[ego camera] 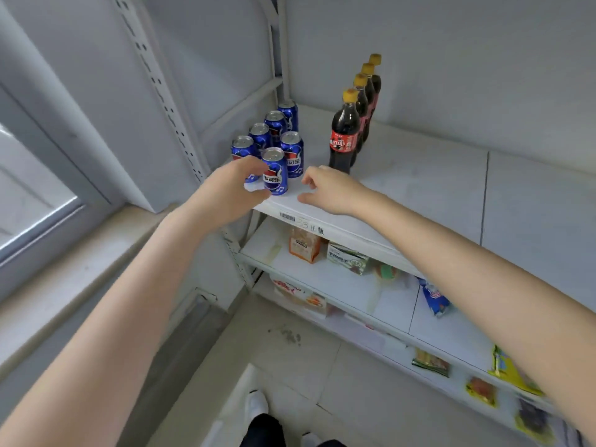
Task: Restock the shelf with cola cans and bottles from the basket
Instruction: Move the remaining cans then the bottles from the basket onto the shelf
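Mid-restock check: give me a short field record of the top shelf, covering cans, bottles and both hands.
cans: six blue cola cans upright, in two rows at the shelf's left end
bottles: four cola bottles, yellow caps, in one row going back
left hand: left hand around the front can
right hand: right hand open, empty, above the shelf's front edge
top shelf: top shelf bare to the right of the bottles

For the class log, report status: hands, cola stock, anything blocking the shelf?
Left hand around the front can. Right hand open, empty, beside it. Six cans, four bottles upright on top shelf. Nothing blocking.
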